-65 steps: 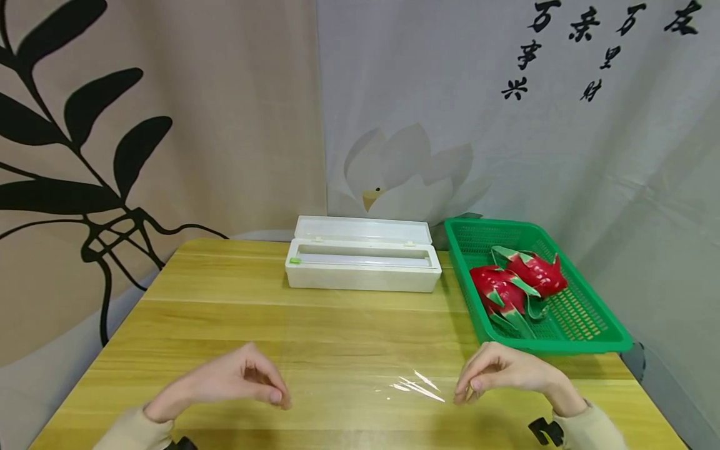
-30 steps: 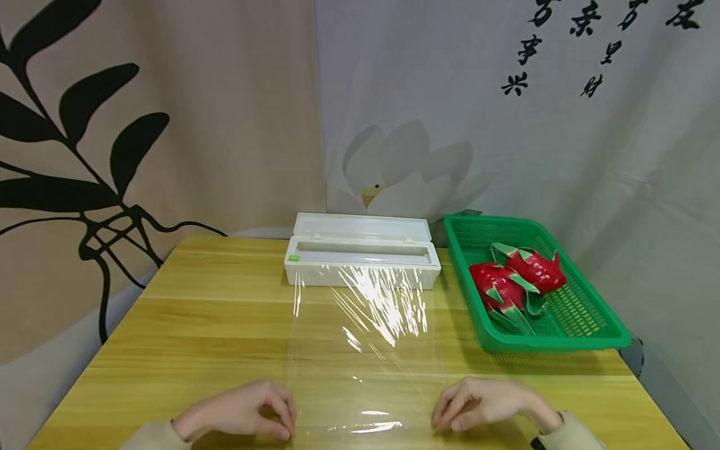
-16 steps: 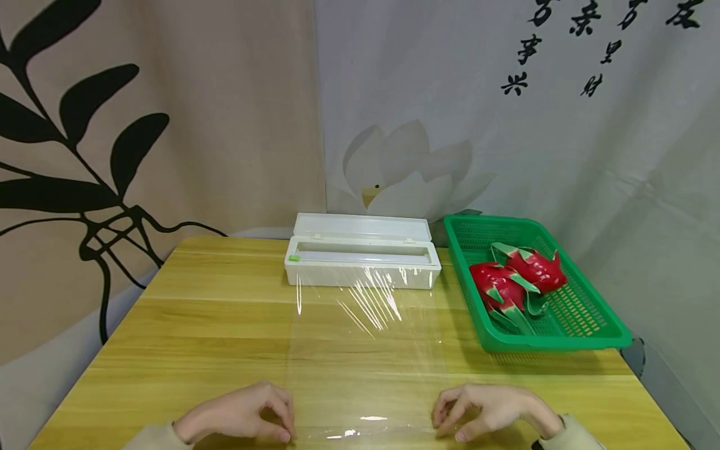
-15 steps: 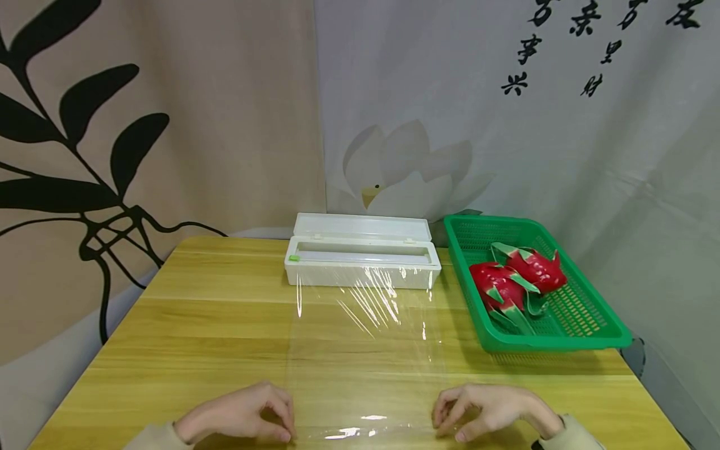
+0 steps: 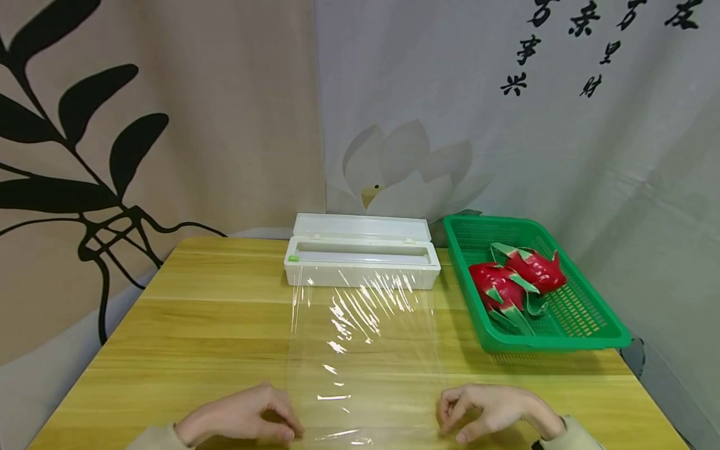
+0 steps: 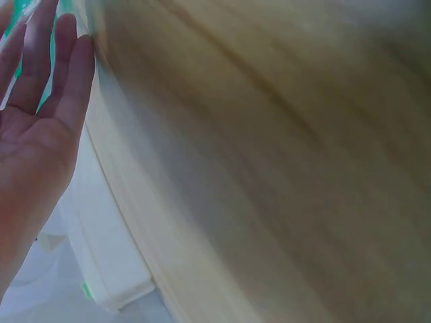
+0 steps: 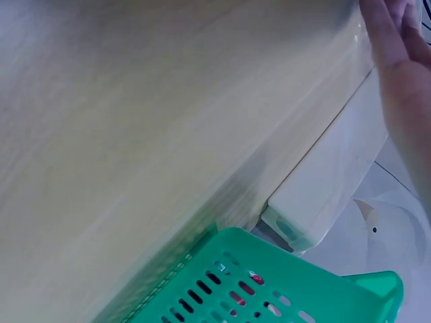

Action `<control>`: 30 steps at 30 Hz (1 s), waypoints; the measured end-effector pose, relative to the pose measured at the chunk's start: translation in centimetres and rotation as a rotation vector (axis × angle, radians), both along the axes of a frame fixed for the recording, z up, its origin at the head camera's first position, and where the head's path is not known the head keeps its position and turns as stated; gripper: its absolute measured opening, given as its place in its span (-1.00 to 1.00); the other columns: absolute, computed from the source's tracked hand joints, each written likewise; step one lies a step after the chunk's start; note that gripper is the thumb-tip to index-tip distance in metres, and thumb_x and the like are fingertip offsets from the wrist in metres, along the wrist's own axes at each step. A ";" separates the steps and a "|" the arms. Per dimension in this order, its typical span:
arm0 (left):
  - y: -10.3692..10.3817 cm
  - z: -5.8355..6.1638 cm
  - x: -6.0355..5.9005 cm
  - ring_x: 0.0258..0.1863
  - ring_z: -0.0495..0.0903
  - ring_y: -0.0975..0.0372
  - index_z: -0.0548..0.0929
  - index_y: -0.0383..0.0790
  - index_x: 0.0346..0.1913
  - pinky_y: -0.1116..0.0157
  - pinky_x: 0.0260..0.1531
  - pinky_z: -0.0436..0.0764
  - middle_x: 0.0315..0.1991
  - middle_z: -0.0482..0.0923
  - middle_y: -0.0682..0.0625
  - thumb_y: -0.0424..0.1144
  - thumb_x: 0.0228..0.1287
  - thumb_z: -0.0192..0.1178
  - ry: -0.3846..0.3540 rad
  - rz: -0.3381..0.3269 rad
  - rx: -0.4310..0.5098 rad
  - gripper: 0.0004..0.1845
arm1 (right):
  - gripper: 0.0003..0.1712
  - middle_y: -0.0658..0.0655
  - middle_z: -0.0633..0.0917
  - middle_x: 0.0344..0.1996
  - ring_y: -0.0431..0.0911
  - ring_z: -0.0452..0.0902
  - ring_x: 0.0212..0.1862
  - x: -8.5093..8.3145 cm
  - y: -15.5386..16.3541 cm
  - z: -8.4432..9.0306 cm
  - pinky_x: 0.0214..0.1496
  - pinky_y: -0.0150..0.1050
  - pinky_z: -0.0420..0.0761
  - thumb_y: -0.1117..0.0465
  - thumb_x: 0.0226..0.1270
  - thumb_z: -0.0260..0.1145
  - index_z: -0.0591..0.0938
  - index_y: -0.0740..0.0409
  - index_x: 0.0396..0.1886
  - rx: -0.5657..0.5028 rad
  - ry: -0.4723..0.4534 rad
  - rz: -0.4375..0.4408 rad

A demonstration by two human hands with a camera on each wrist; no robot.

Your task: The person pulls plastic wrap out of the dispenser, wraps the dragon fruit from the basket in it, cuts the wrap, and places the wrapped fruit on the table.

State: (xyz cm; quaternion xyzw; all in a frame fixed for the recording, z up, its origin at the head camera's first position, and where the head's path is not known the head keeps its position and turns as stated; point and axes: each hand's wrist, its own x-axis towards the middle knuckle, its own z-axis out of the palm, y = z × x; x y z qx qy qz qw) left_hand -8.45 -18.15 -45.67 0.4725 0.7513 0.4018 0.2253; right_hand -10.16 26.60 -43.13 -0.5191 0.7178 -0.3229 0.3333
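Note:
A clear sheet of cling film (image 5: 365, 369) stretches over the table from the front of a white cling film dispenser box (image 5: 360, 275). Its surface carries bright wrinkled reflections. My left hand (image 5: 247, 415) holds the near left corner between bent fingers and thumb. At the near right corner is my right hand (image 5: 489, 409), fingers curled down at the film's edge. In the left wrist view, the palm and fingers of the left hand (image 6: 44, 101) show at the left edge. Only part of the right hand (image 7: 404, 74) enters the right wrist view. The dispenser's lid (image 5: 362, 226) is raised.
A green plastic basket (image 5: 562, 342) stands at the right of the wooden table (image 5: 214, 331), with two red dragon fruits (image 5: 534, 273) in it. A green slider (image 5: 294, 258) sits at the box's left end. Printed curtains (image 5: 247, 125) hang behind the table.
Both hands have come down and nearer the front edge, drawing the film out from the box. In the last half second the left fingertips shift slightly right and the film's reflections change.

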 end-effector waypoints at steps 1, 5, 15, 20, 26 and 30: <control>0.0 0.0 0.0 -0.21 0.52 0.55 0.71 -0.20 -0.11 0.46 -0.15 0.59 -0.28 0.70 0.05 -0.18 0.37 0.10 -0.017 0.005 0.000 -0.76 | -0.68 0.18 0.58 -0.19 -0.43 0.36 -0.04 0.0 0.0 0.0 0.05 -0.45 0.47 0.24 0.37 0.16 0.66 0.21 0.04 0.007 -0.001 0.000; 0.3 -0.1 0.2 -0.30 0.59 0.54 0.68 -0.27 -0.07 0.45 -0.16 0.64 -0.32 0.71 0.00 -0.25 0.39 0.05 -0.066 0.014 0.027 -0.75 | -0.70 0.16 0.62 -0.16 -0.37 0.44 -0.04 0.0 -0.2 0.2 0.06 -0.45 0.48 0.23 0.38 0.16 0.67 0.19 0.02 0.030 0.020 0.006; 1.3 0.0 0.8 -0.38 0.51 0.63 0.70 -0.13 -0.16 0.62 -0.32 0.55 -0.39 0.68 0.19 -0.29 0.12 0.32 0.272 0.073 -0.023 -0.81 | -0.73 0.06 0.68 -0.12 -0.33 0.52 0.00 0.4 -0.7 0.6 0.05 -0.43 0.53 0.18 0.38 0.17 0.70 0.14 -0.05 0.075 0.132 0.010; 1.7 -0.1 0.9 -0.33 0.44 0.60 0.71 -0.05 -0.21 0.73 -0.33 0.45 -0.33 0.57 0.23 -0.28 0.03 0.38 0.449 0.066 -0.019 -0.79 | -0.76 0.02 0.69 -0.15 -0.31 0.55 -0.04 0.4 -0.9 0.6 0.02 -0.45 0.54 0.20 0.35 0.19 0.71 0.10 -0.08 0.077 0.199 0.013; 1.6 0.0 1.0 -0.02 0.46 0.39 0.68 0.09 -0.05 0.49 -0.06 0.57 -0.02 0.53 0.18 -0.18 0.08 0.35 0.608 0.053 -0.097 -0.68 | -0.78 -0.02 0.70 -0.17 -0.34 0.55 -0.05 0.4 -1.1 0.8 0.00 -0.46 0.55 0.21 0.36 0.20 0.71 0.08 -0.10 0.061 0.259 -0.002; 1.6 0.2 1.2 0.27 0.39 0.13 0.61 0.14 0.10 0.10 0.09 0.58 0.27 0.45 0.10 -0.14 0.10 0.31 0.758 0.030 -0.186 -0.57 | -0.79 -0.04 0.70 -0.17 -0.33 0.56 -0.06 0.3 -1.1 0.7 0.00 -0.43 0.57 0.24 0.35 0.20 0.70 0.04 -0.10 0.007 0.333 -0.059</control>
